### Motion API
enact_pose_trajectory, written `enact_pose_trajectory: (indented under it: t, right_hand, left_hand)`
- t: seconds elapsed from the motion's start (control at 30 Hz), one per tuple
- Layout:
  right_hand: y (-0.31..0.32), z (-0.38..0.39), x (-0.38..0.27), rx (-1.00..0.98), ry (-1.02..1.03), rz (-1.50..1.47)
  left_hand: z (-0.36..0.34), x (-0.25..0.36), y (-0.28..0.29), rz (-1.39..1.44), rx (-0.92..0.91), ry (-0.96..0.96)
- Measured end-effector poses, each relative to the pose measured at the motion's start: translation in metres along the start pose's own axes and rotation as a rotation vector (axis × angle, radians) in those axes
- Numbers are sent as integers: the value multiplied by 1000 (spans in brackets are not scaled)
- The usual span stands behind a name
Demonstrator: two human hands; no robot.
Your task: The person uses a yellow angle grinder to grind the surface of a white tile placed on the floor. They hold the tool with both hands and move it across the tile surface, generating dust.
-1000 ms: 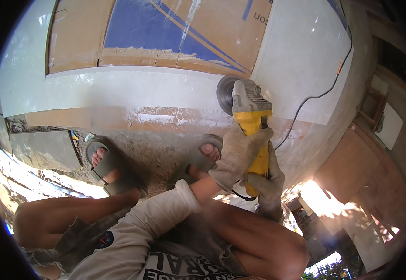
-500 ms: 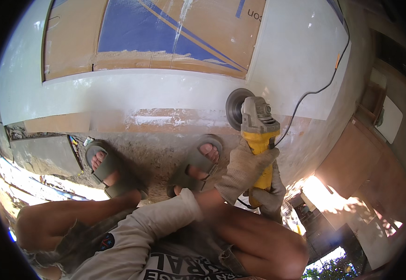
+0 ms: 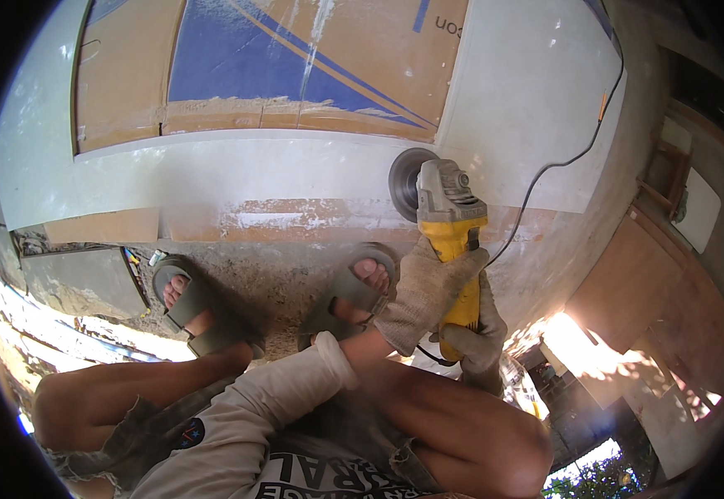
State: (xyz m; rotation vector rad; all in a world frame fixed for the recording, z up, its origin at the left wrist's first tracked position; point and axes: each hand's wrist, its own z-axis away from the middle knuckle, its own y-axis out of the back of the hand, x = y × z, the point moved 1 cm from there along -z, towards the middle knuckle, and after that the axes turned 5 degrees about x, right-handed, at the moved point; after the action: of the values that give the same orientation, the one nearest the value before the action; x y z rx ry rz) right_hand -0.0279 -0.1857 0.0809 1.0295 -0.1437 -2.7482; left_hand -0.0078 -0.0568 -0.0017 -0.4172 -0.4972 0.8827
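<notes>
- A person with bent knees held a yellow-and-grey grinder [image 3: 460, 236] right of centre, its round grey disc [image 3: 406, 185] pointing away from the body, over the near edge of a pale board [image 3: 528, 141].
- To work well here, a firm two-handed grip seemed best, with the disc held at a low, even angle, light pressure and slow, overlapping passes; whether it touched the board could not be told.
- The black cord [image 3: 528, 195] curved off to the right of the grinder, and it seemed wise to leave it on that side, well apart from the disc.
- The right sandal [image 3: 352, 293] was near the disc, on its near left side, so tipping the tool toward the toes looked risky.
- The gloved left hand [image 3: 435, 284] had its fingers clamped around the grinder's body, just behind the grey head; the disc lay beyond them, far and slightly left.
- The gloved right hand [image 3: 480, 339] had its fingers wrapped about the tool's near end, so the grinder stretched away from them, toward the board.
</notes>
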Motion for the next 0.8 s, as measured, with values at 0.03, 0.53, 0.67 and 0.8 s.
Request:
enact_pose_trajectory:
  t: [0.03, 0.53, 0.67, 0.8]
  right_hand:
    - [0, 0, 0, -1, 0, 14]
    - [-4, -9, 3, 9, 31, 75]
    - [-5, -8, 2, 32, 14, 101]
    - [-7, -9, 6, 47, 30, 94]
  left_hand:
    - [-1, 0, 0, -7, 5, 8]
    - [-6, 12, 3, -61, 15, 5]
    - [-8, 14, 6, -155, 4, 43]
    - [-8, 11, 6, -53, 25, 2]
